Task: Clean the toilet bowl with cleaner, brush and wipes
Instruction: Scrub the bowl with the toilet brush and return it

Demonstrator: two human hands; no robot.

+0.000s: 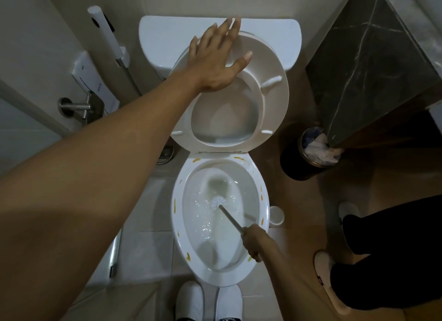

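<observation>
The white toilet bowl (178, 225) lies open below me, with water swirling inside and yellow-orange smears along its rim. My right hand (253, 243) grips the handle of a toilet brush (218, 203), whose white head sits in the water near the drain. The seat and lid (275, 90) stand raised against the tank (167, 35). With fingers spread and straight, my left hand (218, 57) rests flat on the upper left of the raised seat.
A bidet sprayer (105, 33) and a tissue holder (92, 79) hang on the left wall. A black waste bin (308, 155) with paper stands to the right below a dark marble counter (373, 64). Another person's legs and slippers (323, 268) are at the right. A white cap-like holder (277, 215) sits beside the bowl.
</observation>
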